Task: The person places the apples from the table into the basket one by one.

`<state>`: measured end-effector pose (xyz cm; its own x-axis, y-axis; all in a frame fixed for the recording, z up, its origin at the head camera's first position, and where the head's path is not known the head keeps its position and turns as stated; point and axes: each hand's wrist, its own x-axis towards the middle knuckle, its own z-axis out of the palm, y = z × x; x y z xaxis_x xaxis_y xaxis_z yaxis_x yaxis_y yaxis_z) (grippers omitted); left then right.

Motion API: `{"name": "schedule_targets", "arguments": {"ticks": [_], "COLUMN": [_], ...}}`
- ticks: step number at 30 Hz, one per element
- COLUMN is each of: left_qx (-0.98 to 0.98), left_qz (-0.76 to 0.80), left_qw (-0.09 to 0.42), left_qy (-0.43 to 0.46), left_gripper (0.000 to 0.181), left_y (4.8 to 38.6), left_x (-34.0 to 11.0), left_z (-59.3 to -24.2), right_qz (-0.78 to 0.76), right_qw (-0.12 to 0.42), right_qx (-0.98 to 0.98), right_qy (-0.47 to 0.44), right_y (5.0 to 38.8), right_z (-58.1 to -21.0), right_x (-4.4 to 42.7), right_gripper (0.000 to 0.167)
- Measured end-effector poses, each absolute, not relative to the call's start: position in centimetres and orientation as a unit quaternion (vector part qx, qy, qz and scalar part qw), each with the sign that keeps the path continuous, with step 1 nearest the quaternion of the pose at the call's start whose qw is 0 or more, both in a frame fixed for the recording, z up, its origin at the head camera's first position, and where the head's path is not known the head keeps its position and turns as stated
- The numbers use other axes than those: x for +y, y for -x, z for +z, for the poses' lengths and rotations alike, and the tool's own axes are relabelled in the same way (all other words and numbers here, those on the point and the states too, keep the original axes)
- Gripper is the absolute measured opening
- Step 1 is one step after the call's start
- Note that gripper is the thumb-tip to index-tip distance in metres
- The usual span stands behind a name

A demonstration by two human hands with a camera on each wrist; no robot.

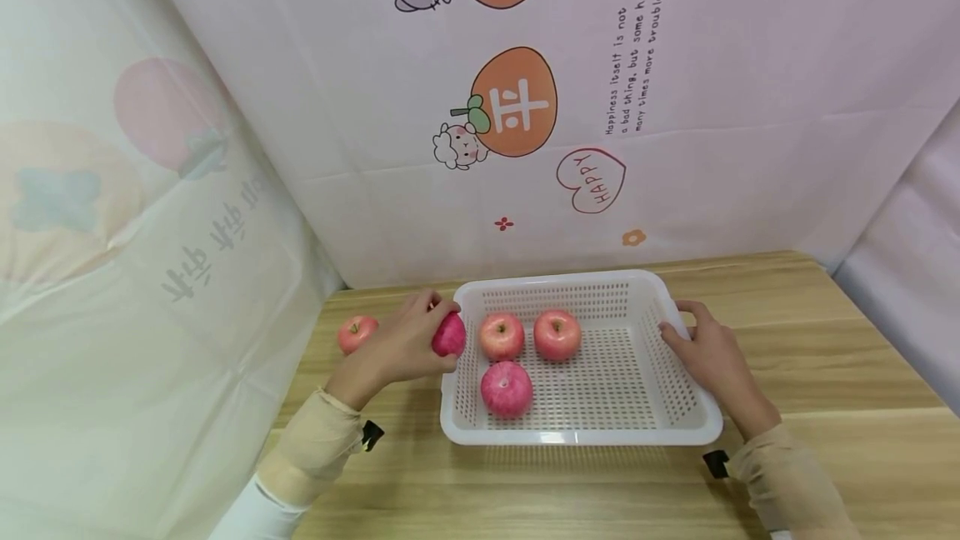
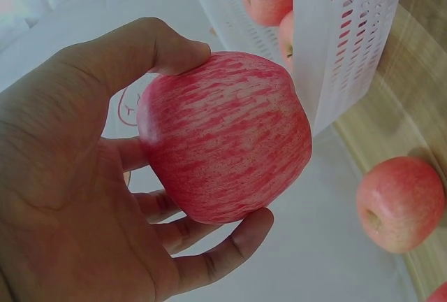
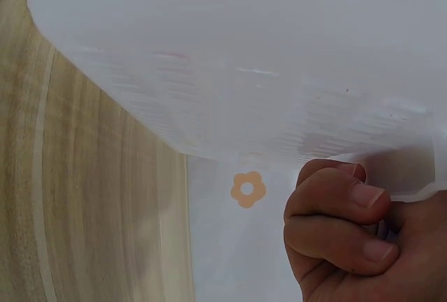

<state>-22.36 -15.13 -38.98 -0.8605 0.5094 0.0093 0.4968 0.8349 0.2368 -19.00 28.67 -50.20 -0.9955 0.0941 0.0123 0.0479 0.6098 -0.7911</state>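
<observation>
My left hand (image 1: 405, 342) grips a red-striped apple (image 2: 227, 138) at the left rim of a white perforated plastic basket (image 1: 517, 437). In the left wrist view, thumb and fingers curl round opposite sides of the fruit. My right hand (image 1: 711, 357) holds the basket's right rim, its fingers curled in the right wrist view. Inside the basket sit three apples: a pale red apple (image 1: 502, 336), another beside it (image 1: 557, 335), and a darker pink apple (image 1: 507, 389) in front, all towards the left.
Left of the basket an apple (image 1: 357, 333) lies on the wooden table (image 1: 420, 482), partly behind my left hand. The left wrist view shows part of one more apple (image 2: 438, 293) at its corner. A printed white cloth (image 1: 375, 215) hangs behind the table.
</observation>
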Motion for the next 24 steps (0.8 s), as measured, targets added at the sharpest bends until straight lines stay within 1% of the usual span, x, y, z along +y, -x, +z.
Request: {"name": "schedule_targets", "arguments": {"ticks": [9,13,17,24], "left_qx": [0.954,0.948,0.945,0.941], "left_qz": [0.108,0.108,0.098,0.1], "left_qw": [0.03,0.018,0.01,0.024], "left_qy": [-0.28,-0.299,-0.31,-0.323], "left_gripper": [0.073,0.071,0.068,0.069], "left_y": [22.6,22.8,22.8,22.8], "left_x": [-14.1,-13.6,-13.1,-12.5], "left_z": [-39.0,-39.1,-39.0,-39.3], "right_qz": [0.441,0.438,0.444,0.442], "right_qw": [0.032,0.039,0.033,0.029], "right_qx": [-0.896,-0.897,-0.895,-0.896], "right_qy": [0.037,0.033,0.035,0.038], "right_y": [19.0,19.1,19.1,19.1], "right_z": [-50.3,-50.1,-50.1,-50.3], "right_x": [28.9,29.1,29.1,28.8], "right_gripper": [0.071,0.071,0.072,0.072]}}
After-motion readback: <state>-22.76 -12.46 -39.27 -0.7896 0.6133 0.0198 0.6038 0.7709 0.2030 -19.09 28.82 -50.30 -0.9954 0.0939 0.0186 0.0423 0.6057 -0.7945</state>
